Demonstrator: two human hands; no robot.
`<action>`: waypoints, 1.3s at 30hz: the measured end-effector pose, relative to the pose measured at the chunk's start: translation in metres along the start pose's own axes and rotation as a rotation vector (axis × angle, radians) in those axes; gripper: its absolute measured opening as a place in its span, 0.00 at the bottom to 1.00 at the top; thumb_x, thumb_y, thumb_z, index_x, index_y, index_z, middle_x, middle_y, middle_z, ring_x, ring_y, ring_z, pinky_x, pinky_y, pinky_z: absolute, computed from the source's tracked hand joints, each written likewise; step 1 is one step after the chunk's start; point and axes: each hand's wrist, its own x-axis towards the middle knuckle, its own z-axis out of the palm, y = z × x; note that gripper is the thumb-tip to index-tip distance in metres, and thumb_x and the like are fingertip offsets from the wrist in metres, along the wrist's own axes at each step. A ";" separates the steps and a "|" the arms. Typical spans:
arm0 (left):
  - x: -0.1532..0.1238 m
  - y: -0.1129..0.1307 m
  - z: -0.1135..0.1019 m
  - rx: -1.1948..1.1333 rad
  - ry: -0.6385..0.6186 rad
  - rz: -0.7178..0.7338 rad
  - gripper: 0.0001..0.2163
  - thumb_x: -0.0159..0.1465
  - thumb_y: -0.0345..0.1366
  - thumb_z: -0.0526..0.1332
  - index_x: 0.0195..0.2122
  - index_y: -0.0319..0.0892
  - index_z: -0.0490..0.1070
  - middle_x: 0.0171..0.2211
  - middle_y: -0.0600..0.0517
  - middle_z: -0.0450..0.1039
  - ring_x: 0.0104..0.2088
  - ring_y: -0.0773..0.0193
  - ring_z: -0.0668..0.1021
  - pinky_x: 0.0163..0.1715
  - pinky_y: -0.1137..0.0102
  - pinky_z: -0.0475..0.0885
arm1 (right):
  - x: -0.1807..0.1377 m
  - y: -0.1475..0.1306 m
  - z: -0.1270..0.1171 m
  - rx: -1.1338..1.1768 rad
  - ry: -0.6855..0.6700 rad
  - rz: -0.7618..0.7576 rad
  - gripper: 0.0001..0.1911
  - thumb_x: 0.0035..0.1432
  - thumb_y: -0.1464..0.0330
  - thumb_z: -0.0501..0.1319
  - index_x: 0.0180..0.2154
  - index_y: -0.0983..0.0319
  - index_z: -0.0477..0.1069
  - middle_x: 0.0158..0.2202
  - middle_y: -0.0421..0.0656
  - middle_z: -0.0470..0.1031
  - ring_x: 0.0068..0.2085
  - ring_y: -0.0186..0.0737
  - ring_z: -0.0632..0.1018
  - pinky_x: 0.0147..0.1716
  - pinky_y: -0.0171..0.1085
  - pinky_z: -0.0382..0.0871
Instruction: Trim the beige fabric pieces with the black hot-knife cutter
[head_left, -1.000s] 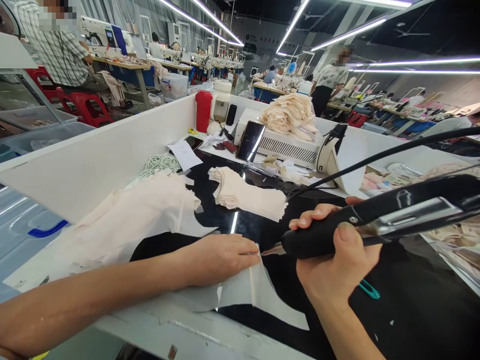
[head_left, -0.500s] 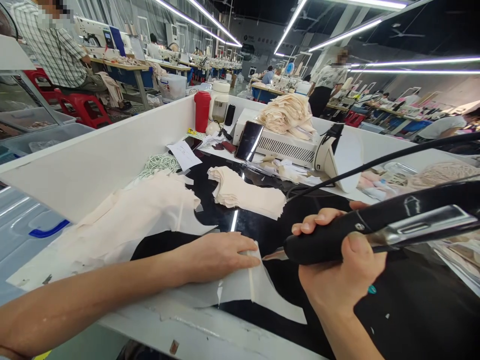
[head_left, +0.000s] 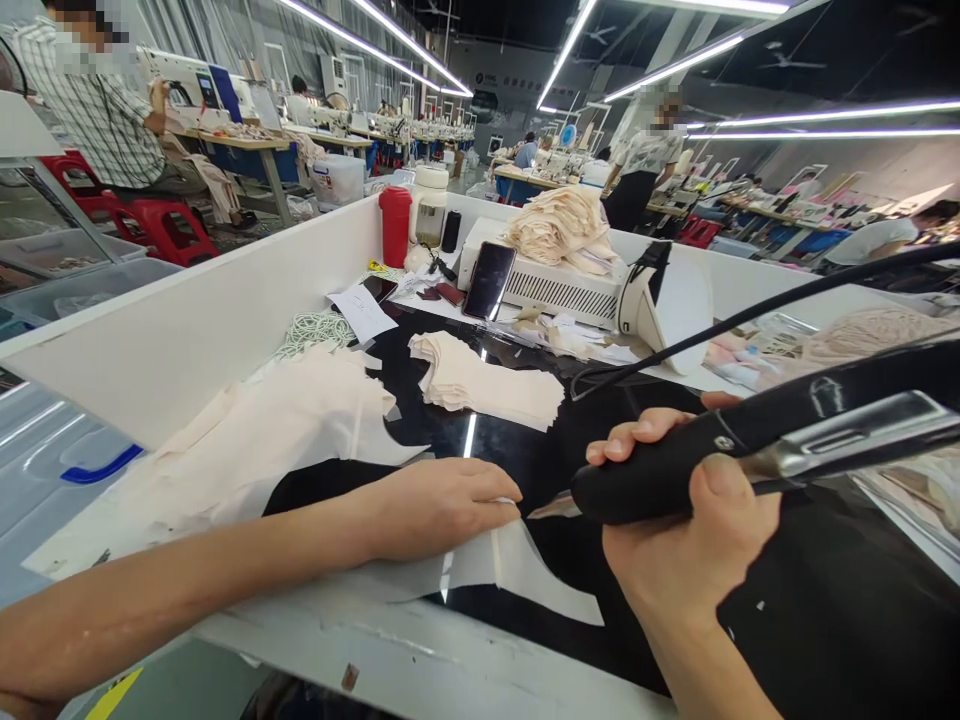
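Note:
My left hand (head_left: 439, 505) lies flat, fingers stretched out, pressing a thin white fabric piece (head_left: 525, 580) onto the glossy black worktop (head_left: 825, 620). My right hand (head_left: 694, 540) is wrapped round the black handle of a corded cutting tool (head_left: 757, 440). The tool's metal tip (head_left: 553, 506) sits just right of my left fingertips, at the edge of the fabric piece. Its black cable (head_left: 750, 315) arcs up to the right.
A loose heap of pale fabric (head_left: 277, 430) lies left, a stack of cut pieces (head_left: 484, 385) further back. Behind stand a white machine box (head_left: 562, 290) with fabric on top, a phone (head_left: 487, 280), a red bottle (head_left: 395, 225). A white partition wall (head_left: 187, 320) runs along the left. Other people work at distant tables.
The view has shifted slightly. My left hand and the tool tip stay together on the fabric piece, which has slid a little downward to the right beneath them.

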 end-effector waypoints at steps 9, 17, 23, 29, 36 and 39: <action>0.001 0.007 -0.001 -0.053 -0.113 -0.057 0.11 0.77 0.21 0.60 0.51 0.39 0.81 0.52 0.45 0.85 0.51 0.57 0.85 0.53 0.68 0.82 | -0.007 0.003 -0.001 0.031 -0.004 0.019 0.22 0.54 0.59 0.78 0.48 0.53 0.76 0.31 0.33 0.78 0.26 0.37 0.79 0.25 0.38 0.79; -0.009 0.009 0.003 -0.020 -0.052 -0.025 0.12 0.79 0.22 0.59 0.57 0.38 0.81 0.54 0.42 0.85 0.54 0.56 0.86 0.59 0.65 0.83 | -0.009 0.009 -0.001 0.026 -0.036 -0.001 0.25 0.55 0.56 0.79 0.49 0.53 0.75 0.32 0.33 0.77 0.26 0.37 0.79 0.25 0.38 0.79; -0.010 0.011 0.005 0.009 -0.057 -0.029 0.12 0.83 0.26 0.58 0.59 0.38 0.80 0.55 0.43 0.85 0.56 0.56 0.86 0.61 0.66 0.82 | -0.011 0.010 -0.001 0.038 -0.056 -0.002 0.24 0.56 0.56 0.79 0.50 0.54 0.75 0.32 0.34 0.78 0.26 0.37 0.79 0.26 0.38 0.79; -0.010 0.011 0.003 -0.001 -0.044 -0.015 0.12 0.82 0.26 0.58 0.58 0.38 0.81 0.54 0.43 0.85 0.54 0.54 0.86 0.58 0.64 0.83 | -0.014 0.009 0.001 0.020 -0.042 0.007 0.23 0.56 0.59 0.79 0.50 0.54 0.75 0.32 0.33 0.79 0.26 0.37 0.80 0.26 0.38 0.80; -0.014 0.009 0.004 0.006 -0.065 -0.019 0.12 0.81 0.25 0.60 0.59 0.40 0.82 0.58 0.42 0.84 0.58 0.55 0.86 0.63 0.65 0.81 | -0.015 0.000 -0.003 0.048 -0.029 0.024 0.22 0.56 0.60 0.79 0.50 0.54 0.76 0.32 0.34 0.79 0.26 0.37 0.80 0.26 0.37 0.81; -0.014 0.010 0.004 0.006 -0.069 -0.023 0.12 0.82 0.26 0.60 0.59 0.41 0.82 0.58 0.43 0.84 0.58 0.54 0.86 0.62 0.64 0.82 | -0.019 -0.001 -0.006 0.048 -0.038 0.031 0.23 0.56 0.59 0.79 0.50 0.54 0.76 0.33 0.34 0.78 0.27 0.37 0.80 0.26 0.37 0.80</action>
